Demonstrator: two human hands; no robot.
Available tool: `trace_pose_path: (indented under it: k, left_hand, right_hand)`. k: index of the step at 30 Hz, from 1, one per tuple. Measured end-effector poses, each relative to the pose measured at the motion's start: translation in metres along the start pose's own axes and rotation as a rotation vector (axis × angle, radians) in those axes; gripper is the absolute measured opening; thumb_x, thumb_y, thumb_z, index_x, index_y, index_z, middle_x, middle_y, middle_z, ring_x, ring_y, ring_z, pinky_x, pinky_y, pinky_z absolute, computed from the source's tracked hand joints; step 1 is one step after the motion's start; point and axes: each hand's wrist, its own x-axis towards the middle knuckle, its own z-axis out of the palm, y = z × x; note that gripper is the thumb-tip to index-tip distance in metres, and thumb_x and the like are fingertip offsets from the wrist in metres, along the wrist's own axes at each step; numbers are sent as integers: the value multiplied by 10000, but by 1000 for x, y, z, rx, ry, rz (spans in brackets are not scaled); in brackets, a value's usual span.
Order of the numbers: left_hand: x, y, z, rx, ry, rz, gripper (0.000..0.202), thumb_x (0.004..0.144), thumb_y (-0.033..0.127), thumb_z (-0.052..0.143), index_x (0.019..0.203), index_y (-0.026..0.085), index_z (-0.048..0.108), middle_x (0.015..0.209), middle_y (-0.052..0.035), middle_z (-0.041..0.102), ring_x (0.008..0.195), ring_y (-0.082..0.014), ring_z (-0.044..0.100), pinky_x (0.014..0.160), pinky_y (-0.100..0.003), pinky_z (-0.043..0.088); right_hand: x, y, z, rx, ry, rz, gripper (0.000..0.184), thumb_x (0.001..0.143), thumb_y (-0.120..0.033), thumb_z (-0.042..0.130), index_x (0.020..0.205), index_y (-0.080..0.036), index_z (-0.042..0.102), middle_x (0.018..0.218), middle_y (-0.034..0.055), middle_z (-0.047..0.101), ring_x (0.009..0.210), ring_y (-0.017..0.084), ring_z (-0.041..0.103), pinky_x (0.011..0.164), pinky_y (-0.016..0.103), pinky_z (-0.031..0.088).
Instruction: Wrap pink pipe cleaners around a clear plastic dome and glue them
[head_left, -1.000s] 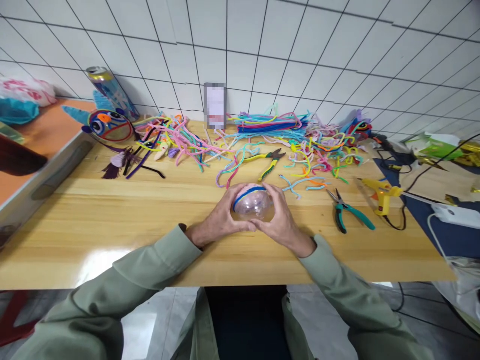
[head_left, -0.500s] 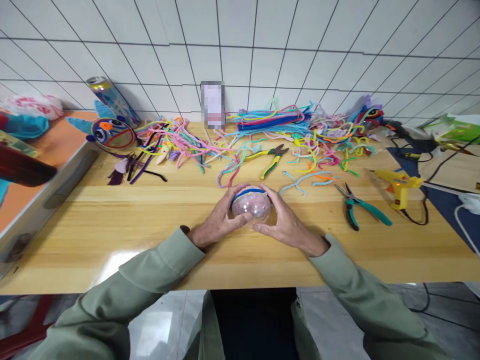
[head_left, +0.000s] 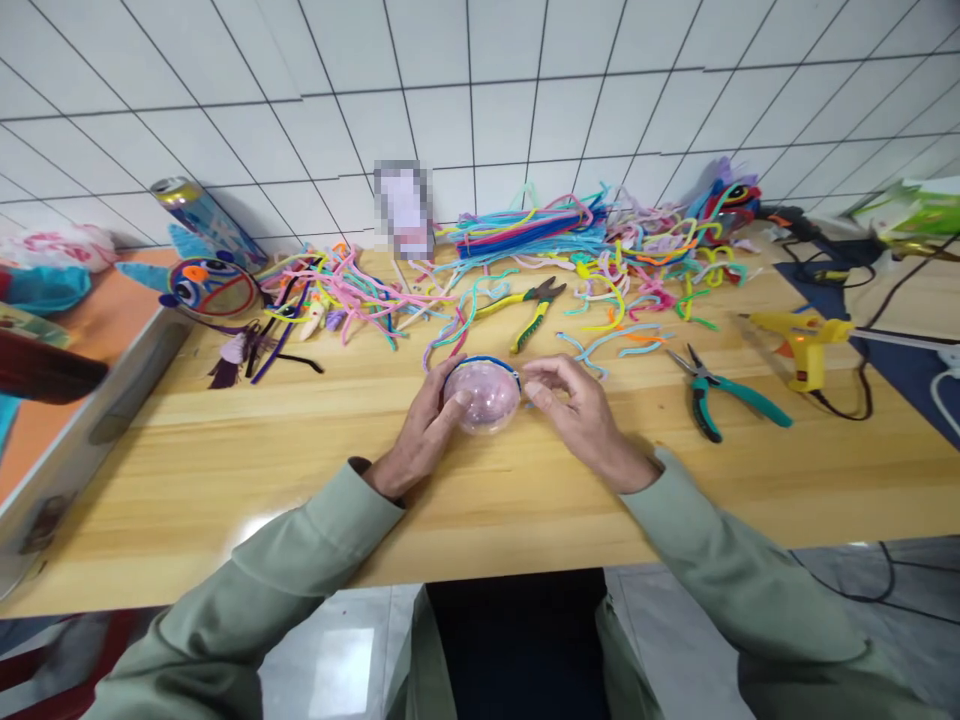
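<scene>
Head view: our left hand [head_left: 420, 428] clasps the clear ball [head_left: 489, 405] at nine o'clock, presumably steadying it; our right hand [head_left: 583, 415], thumb and fingers parted, hovers beside three o'clock.

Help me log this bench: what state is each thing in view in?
Clear ball: held, blue band along its upper rim.
Left hand: gripping the ball's side.
Right hand: partly curled beside the ball, contact unclear.
Yellow-handled cutters: lying, jaws open.
Teal-handled pliers: lying, jaws open.
Glue gun: set down; whether hot, unclear.
Pipe cleaners: some bundled, others loose.
Drink can: standing; whether opened, unclear.
Phone-like panel: upright, face pixelated.
</scene>
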Motion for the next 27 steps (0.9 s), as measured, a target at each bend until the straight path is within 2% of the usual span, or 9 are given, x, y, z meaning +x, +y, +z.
trace_pose_path:
  k: [2,5,10,15,17,22,24,27]
  left_hand:
    - [0,0,0,14,0,10,602,1080,624,535,1521,215,526,1538,-135,617,1436,-320,580,1256,-535,450]
    - [-1,1,2,26,-9,28,599,1077,614,548,1515,205,527,1537,-144,612,1436,-324,575,1252,-534,452]
    - [-2,0,6,-94,-20,1,616,1040,618,616,1496,212,533,1489,-148,624,1381,-329,601,1229,-549,465]
    - [1,2,10,-206,-70,6,588,1022,603,653,1442,197,578,1439,-155,661,1354,-333,619,1224,-531,462]
    - [3,1,10,-243,-44,-3,553,1044,607,608,1416,198,595,1434,-149,671,1352,-324,627,1218,-516,469]
    - [13,-8,6,-260,164,-44,466,1092,593,493,1324,216,639,1419,-110,678,1352,-288,623,1225,-477,448]
    - [17,-12,6,-256,191,-32,450,1100,579,471,1293,217,656,1377,-101,695,1333,-277,623,1212,-458,447]
    - [19,-15,7,-255,198,-13,455,1106,571,448,1267,208,669,1330,-106,701,1285,-268,626,1169,-443,465]
  right_hand:
    - [4,2,0,-27,41,7,169,1009,-396,654,1006,-242,723,966,42,752,903,208,697,810,362,571]
    - [8,5,2,-21,23,37,145,970,-356,655,900,-232,681,837,13,706,774,176,643,722,324,512]
    - [12,7,6,16,-19,104,135,922,-350,639,858,-232,627,790,-7,678,709,154,614,669,294,484]
    - [25,-7,-7,-92,-118,65,115,907,-332,601,885,-227,642,799,-3,686,709,155,608,664,287,471]
    - [37,-18,-16,-152,-171,35,100,891,-307,614,869,-222,663,795,0,690,722,159,602,674,289,450]
    - [91,-51,-44,-478,-319,-112,80,861,-205,601,850,-212,679,828,22,716,771,179,607,709,303,411]
    - [111,-60,-51,-570,-355,-180,89,867,-192,597,846,-212,681,830,24,715,777,181,600,716,305,402]
    - [126,-65,-51,-575,-380,-226,85,873,-200,605,842,-215,683,811,13,700,751,174,583,698,300,395]
